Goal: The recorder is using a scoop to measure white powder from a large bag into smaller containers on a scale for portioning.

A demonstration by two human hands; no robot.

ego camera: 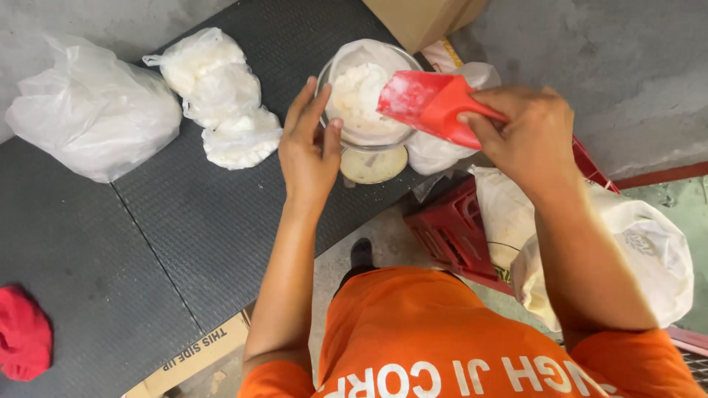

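1. Scoop [431,103], red and dusted white, is clamped in your right hand [527,136], tipped over the bag-lined bowl [366,96] on the small scale [373,163].
2. You look mid-portioning: white crumbly stuff already fills the bag.
3. Your left hand [310,144] rests open-fingered against the bowl's rim, gripping nothing firmly.
4. Next calls for a gentle tip and a steady bowl.
5. Scale dial is mostly hidden; the sack [627,250] contents can't be seen.

Both arms are stretched forward; the left hand [310,144] is held open, fingers up, the right hand [527,133] is clenched.
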